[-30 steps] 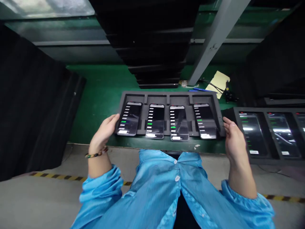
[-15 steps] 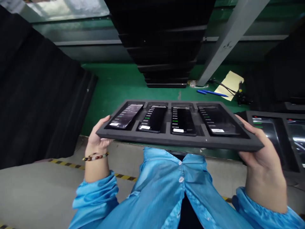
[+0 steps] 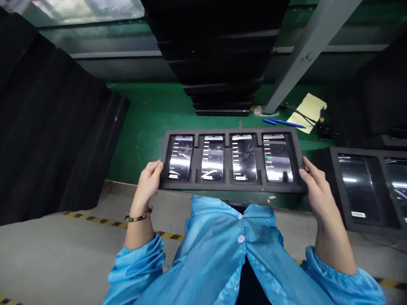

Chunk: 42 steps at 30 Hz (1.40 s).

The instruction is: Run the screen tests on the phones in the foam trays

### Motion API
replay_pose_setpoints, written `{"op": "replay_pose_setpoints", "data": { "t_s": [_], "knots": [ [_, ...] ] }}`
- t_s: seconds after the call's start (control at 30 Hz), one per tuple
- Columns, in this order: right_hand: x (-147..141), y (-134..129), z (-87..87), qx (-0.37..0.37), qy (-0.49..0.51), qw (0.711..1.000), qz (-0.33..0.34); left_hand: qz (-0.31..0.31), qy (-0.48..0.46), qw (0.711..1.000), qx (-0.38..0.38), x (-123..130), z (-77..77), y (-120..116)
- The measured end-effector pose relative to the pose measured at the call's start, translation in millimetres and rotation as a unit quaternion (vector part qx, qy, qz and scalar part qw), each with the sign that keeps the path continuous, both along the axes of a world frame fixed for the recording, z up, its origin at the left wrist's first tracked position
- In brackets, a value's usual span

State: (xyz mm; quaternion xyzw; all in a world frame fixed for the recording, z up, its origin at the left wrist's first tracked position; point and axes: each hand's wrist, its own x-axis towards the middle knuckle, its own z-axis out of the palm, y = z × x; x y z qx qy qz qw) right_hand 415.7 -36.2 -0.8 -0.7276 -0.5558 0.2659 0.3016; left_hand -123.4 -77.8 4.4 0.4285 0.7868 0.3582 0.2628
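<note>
A black foam tray (image 3: 196,171) lies level at the front of the green table, with several smartphones in its separate slots. Their screens are lit with lines of text, and glare crosses them; the rightmost phone (image 3: 277,159) shows one green line. My left hand (image 3: 150,177) is closed on the tray's left end, thumb on the rim and the other fingers partly hidden. At the opposite end, my right hand (image 3: 314,180) grips the right edge between thumb and fingers.
Another foam tray (image 3: 345,212) with phones sits at the right. Tall black tray stacks stand at the back (image 3: 222,84) and on the left (image 3: 63,127). Behind the held tray are blue pens (image 3: 284,123), a yellow paper (image 3: 308,111), cables (image 3: 324,127) and a grey post (image 3: 295,63).
The tray has gone down and away from me, from raised and tilted to level on the table. Both hands moved with it, still holding its ends.
</note>
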Motion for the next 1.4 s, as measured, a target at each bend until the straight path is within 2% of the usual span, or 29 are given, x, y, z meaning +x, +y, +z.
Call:
{"op": "replay_pose_setpoints", "data": {
  "t_s": [0.1,0.2,0.3,0.4,0.63,0.87,1.17,1.23,1.3,1.33,1.4],
  "knots": [
    [-21,1,9.0,0.041,-0.114,0.992,0.02,-0.036,0.149,0.988,0.037,21,11.9,4],
    [-54,9,22.0,0.13,-0.168,0.968,0.133,-0.148,0.26,0.949,0.098,53,23.7,13],
    [-81,16,27.4,0.15,-0.175,0.943,0.24,-0.254,0.279,0.919,0.109,82,27.6,23],
    [-96,20,25.6,0.149,-0.183,0.93,0.283,-0.298,0.287,0.905,0.098,96,25.3,30],
    [-107,38,19.9,0.151,-0.223,0.913,0.307,-0.34,0.309,0.885,0.072,106,27.0,41],
    [-108,45,33.4,0.134,-0.246,0.902,0.328,-0.358,0.31,0.879,0.055,105,37.1,44],
    [-128,56,31.9,0.075,-0.272,0.895,0.345,-0.374,0.318,0.871,0.01,119,29.5,57],
    [-125,45,42.4,0.045,-0.277,0.894,0.348,-0.377,0.313,0.872,-0.015,121,40.1,45],
    [-110,22,65.3,0.007,-0.256,0.888,0.381,-0.395,0.283,0.873,-0.039,119,64.1,20],
    [-98,8,80.6,-0.012,-0.227,0.879,0.419,-0.426,0.249,0.869,-0.044,116,80.2,4],
    [-72,-19,113.7,-0.06,-0.141,0.852,0.501,-0.522,0.134,0.842,-0.037,107,114.2,-26]
  ]
}}
